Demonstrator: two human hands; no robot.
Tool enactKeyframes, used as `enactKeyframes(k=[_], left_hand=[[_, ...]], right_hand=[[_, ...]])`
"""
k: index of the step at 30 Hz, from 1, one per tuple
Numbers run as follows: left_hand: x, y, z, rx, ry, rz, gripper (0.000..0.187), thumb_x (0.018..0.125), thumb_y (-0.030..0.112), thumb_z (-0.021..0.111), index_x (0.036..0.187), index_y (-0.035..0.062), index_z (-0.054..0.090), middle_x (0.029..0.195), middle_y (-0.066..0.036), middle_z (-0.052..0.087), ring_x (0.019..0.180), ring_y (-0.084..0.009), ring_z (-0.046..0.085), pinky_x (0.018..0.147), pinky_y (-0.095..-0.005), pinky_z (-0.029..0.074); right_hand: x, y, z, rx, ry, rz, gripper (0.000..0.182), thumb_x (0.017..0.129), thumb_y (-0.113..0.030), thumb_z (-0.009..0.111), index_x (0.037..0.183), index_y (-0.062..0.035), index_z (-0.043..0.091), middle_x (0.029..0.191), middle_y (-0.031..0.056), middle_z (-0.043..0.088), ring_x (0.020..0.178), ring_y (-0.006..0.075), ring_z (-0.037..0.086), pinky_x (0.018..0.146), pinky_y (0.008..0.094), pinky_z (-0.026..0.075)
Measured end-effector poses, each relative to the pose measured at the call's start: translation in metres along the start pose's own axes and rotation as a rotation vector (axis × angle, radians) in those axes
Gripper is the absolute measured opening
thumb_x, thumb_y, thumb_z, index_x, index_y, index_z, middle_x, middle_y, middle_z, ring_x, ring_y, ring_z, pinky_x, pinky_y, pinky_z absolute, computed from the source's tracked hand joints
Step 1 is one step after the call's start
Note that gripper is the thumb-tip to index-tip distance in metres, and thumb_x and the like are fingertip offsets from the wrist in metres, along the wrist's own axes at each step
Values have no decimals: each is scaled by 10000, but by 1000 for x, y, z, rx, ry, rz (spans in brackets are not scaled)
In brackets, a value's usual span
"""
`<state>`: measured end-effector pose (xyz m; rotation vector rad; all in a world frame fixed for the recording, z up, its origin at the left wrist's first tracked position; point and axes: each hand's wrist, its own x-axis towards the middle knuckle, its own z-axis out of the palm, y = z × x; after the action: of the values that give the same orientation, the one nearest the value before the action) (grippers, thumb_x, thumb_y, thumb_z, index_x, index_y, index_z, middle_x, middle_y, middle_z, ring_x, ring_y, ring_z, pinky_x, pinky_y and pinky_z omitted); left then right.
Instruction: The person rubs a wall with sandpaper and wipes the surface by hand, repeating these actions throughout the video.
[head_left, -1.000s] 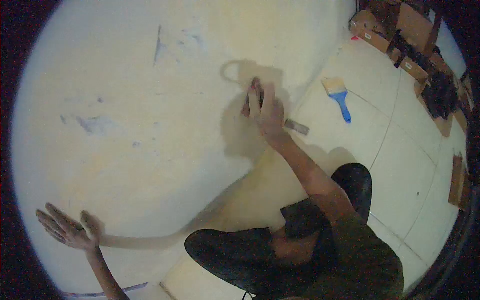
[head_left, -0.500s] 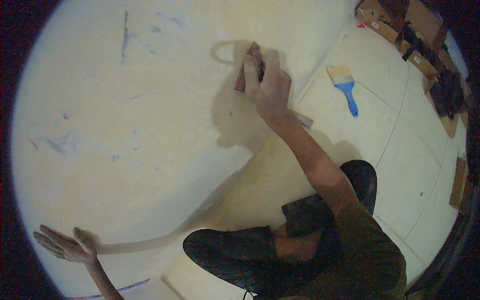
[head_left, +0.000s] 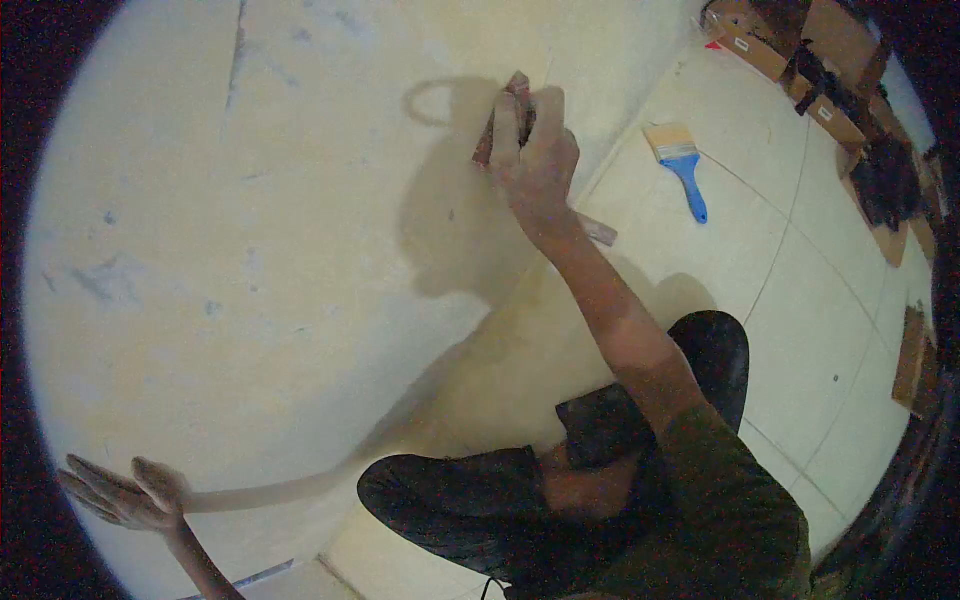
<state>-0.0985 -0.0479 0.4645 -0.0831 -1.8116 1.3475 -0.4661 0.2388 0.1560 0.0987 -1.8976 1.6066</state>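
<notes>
My right hand (head_left: pixel 538 155) is closed around a reddish-brown piece of sandpaper (head_left: pixel 486 142), pressed to the pale, patchy wall (head_left: pixel 300 230) near the wall's foot. Its corner sticks out past my fingers, and part of it is hidden beneath them. At lower left, my left hand (head_left: pixel 125 493) rests against the same wall with its fingers stretched out and holds nothing. A small greyish strip (head_left: pixel 598 230) lies on the floor beside my right wrist. Farther right is a paintbrush (head_left: pixel 680 170) with a blue handle and pale bristles.
Light floor tiles (head_left: pixel 800 290) meet the wall along a slanting line. Cardboard boxes (head_left: pixel 755 52) with dark items stand at the upper right, and another brown cardboard piece (head_left: pixel 910 365) is at the right edge. My bent knees (head_left: pixel 430 490) are close to the wall.
The view has shifted slightly, so the wall marks and paintbrush appear farther left and up. My right hand has slid a little along the wall with the sandpaper. My left hand stays against the wall.
</notes>
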Motion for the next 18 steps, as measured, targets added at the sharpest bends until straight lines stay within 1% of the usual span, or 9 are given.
enactKeyframes(k=[2,5,6,9,10,12,13,16,18], left_hand=[[1,1,0,4,3,0,723,1056,506,411,1568,-3,376,1613,-242,364,1517,-422,296,1233,-542,245],[2,-6,1,-13,18,20,722,1055,508,414,1568,1,379,1612,-235,370,1512,-421,305,1229,-541,252],[2,-9,1,-3,12,19,722,1056,506,415,1568,-1,377,1613,-232,371,1511,-421,308,1228,-541,254],[2,-10,1,13,13,17,720,1057,499,418,1568,-6,373,1614,-225,374,1507,-422,316,1225,-542,260],[4,-5,1,4,24,14,718,1057,496,417,1569,-6,371,1613,-223,375,1506,-422,319,1225,-544,261],[1,-1,4,3,21,8,717,1058,494,417,1569,-7,369,1612,-223,377,1504,-422,323,1223,-547,265],[-3,-4,6,21,12,2,718,1058,494,417,1569,-8,368,1612,-225,378,1503,-423,324,1221,-548,268],[-12,-11,9,40,-21,17,712,1058,489,423,1569,-4,369,1611,-223,379,1500,-427,327,1218,-551,274],[-15,-10,8,34,-24,22,705,1058,479,434,1569,-1,370,1614,-210,381,1500,-425,329,1217,-550,275]], right_hand=[[-13,4,3,46,24,22,224,990,-209,641,1150,-54,623,644,90,644,543,291,655,533,432,501],[-81,41,-2,29,-290,163,279,983,-229,646,1191,-44,621,713,102,680,636,305,686,636,450,541],[-95,42,-7,144,-351,200,292,981,-246,645,1192,-46,622,773,116,704,673,320,694,677,462,551],[-87,22,-19,-26,-309,48,303,989,-268,620,1201,-51,624,846,126,728,716,348,705,710,487,553],[-78,26,-12,-136,-190,-52,299,1004,-273,599,1206,-54,621,829,124,729,703,350,710,684,478,554],[-39,24,2,-187,-86,-27,308,1026,-288,571,1221,-52,611,784,126,724,687,347,719,629,455,551],[-16,7,-1,-123,-93,96,322,1034,-299,563,1232,-48,604,756,132,718,683,341,724,602,441,548],[3,-7,-2,-239,75,36,341,1036,-327,568,1208,-35,597,730,152,699,618,349,703,554,441,534],[-24,-12,-6,15,-37,101,326,1036,-323,568,1173,-29,602,685,149,679,573,351,683,533,456,525]])
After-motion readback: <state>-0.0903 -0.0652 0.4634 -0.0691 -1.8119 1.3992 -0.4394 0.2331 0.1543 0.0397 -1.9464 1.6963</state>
